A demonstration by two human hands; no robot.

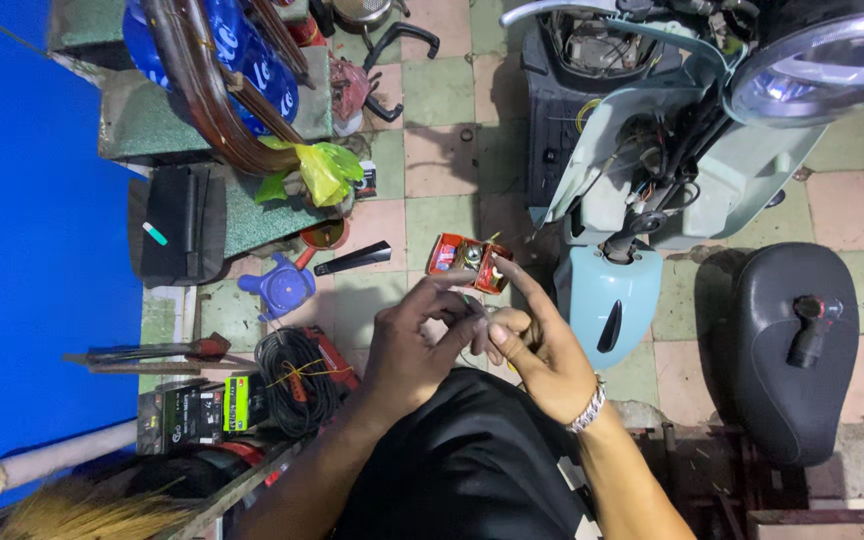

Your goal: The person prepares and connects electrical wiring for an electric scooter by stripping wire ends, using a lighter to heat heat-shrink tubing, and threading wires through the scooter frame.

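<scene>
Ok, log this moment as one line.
left hand: pinching something small, unclear | right hand: fingertips meeting left | below: small red open cardboard box on tiled floor | right: pale blue scooter

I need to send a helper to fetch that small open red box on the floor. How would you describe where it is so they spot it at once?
Start at the pale blue scooter with its panels off. Just to the left of its front fender, on the tiled floor, lies the small red box, open, beyond the fingertips of the two hands. It is the only open red carton there; the blue jug and black wire coil lie further left.

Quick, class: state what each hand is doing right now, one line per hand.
Left hand: fingers curled, pinching something small against the right hand; the item cannot be told.
Right hand: forefinger extended, other fingers pinching the same hidden item.
</scene>
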